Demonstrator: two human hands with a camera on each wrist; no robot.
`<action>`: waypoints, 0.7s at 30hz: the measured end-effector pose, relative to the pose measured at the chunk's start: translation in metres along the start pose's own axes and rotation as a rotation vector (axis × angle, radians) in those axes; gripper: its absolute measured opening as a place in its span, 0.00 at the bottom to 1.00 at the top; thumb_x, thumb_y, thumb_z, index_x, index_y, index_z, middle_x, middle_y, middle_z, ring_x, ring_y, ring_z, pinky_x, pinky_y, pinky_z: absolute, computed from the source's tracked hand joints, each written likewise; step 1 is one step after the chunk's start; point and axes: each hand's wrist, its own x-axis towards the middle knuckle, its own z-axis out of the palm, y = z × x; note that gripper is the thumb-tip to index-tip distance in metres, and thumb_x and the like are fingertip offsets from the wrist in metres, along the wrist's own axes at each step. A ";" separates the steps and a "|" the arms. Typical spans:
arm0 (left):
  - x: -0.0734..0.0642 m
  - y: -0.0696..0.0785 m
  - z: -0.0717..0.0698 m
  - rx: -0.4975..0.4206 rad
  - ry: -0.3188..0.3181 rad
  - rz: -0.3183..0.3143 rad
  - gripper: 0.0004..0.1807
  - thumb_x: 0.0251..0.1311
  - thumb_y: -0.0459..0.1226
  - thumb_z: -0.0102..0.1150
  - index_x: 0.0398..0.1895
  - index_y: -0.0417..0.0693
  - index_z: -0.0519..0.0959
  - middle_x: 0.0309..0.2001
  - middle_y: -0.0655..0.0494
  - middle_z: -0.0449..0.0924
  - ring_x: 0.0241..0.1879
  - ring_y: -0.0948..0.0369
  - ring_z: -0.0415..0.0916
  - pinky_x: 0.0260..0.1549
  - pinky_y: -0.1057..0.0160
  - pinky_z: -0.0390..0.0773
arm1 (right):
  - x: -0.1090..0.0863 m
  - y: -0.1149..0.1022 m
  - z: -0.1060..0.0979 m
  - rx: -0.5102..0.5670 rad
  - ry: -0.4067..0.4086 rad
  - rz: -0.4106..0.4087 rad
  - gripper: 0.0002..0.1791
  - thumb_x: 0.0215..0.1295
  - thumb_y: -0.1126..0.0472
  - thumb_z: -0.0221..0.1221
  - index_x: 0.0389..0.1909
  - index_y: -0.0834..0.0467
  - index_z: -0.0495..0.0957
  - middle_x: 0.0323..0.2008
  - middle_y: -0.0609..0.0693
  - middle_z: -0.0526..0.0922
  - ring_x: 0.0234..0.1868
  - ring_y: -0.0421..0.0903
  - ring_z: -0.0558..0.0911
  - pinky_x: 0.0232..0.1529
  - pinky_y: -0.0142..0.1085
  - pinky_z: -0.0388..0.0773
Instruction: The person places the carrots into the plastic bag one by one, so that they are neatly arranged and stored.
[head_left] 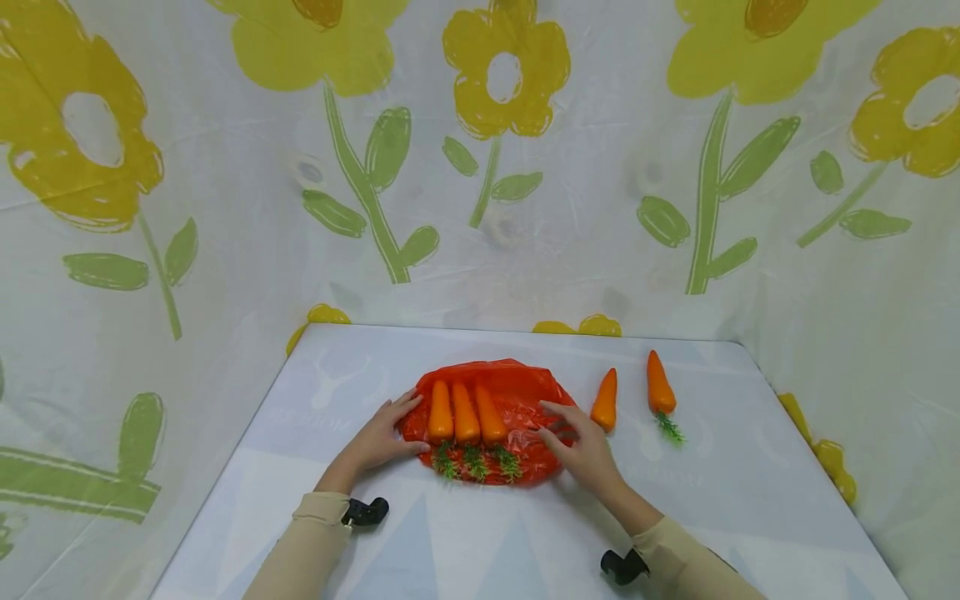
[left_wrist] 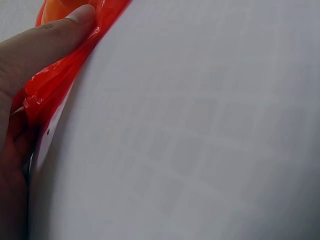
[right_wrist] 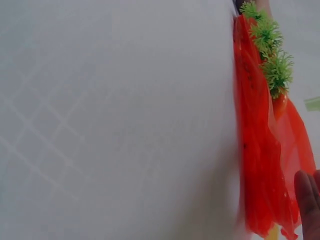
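A red plastic bag (head_left: 525,383) lies spread on the table, with three orange carrots (head_left: 466,415) side by side on it, their green leafy tops (right_wrist: 276,74) toward the person. My left hand (head_left: 386,433) holds the bag's left edge; in the left wrist view the thumb (left_wrist: 55,37) lies over the red film and the other fingers are partly hidden behind it. My right hand (head_left: 588,450) is at the bag's right side, its fingers spread and bent slightly over the film. In the right wrist view only its fingertips (right_wrist: 306,192) show, close to the bag.
Right of the bag, one carrot (head_left: 604,402) lies just beyond the right hand, its lower end partly hidden. Another carrot (head_left: 660,383) with a green top lies farther right. A flower-print curtain (head_left: 570,217) surrounds the white table (head_left: 720,517) at the back and sides.
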 end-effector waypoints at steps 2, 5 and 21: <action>0.000 0.001 0.000 0.003 0.002 -0.001 0.53 0.53 0.57 0.74 0.79 0.49 0.62 0.81 0.51 0.51 0.76 0.30 0.43 0.69 0.29 0.52 | 0.000 0.001 -0.002 0.002 0.003 -0.011 0.25 0.66 0.61 0.68 0.64 0.58 0.78 0.55 0.59 0.83 0.43 0.45 0.82 0.44 0.32 0.84; 0.000 0.001 0.000 0.007 0.001 0.003 0.53 0.53 0.57 0.74 0.79 0.48 0.62 0.81 0.51 0.51 0.76 0.30 0.43 0.69 0.29 0.52 | 0.000 -0.001 -0.006 0.007 0.010 -0.003 0.25 0.67 0.60 0.68 0.64 0.58 0.78 0.53 0.59 0.83 0.43 0.45 0.82 0.44 0.32 0.84; 0.001 -0.004 0.002 0.013 0.018 0.067 0.52 0.53 0.56 0.75 0.77 0.45 0.63 0.80 0.48 0.53 0.75 0.30 0.45 0.71 0.32 0.52 | 0.000 -0.002 -0.021 0.026 0.035 -0.035 0.25 0.68 0.62 0.66 0.64 0.61 0.78 0.54 0.62 0.82 0.44 0.50 0.84 0.45 0.42 0.86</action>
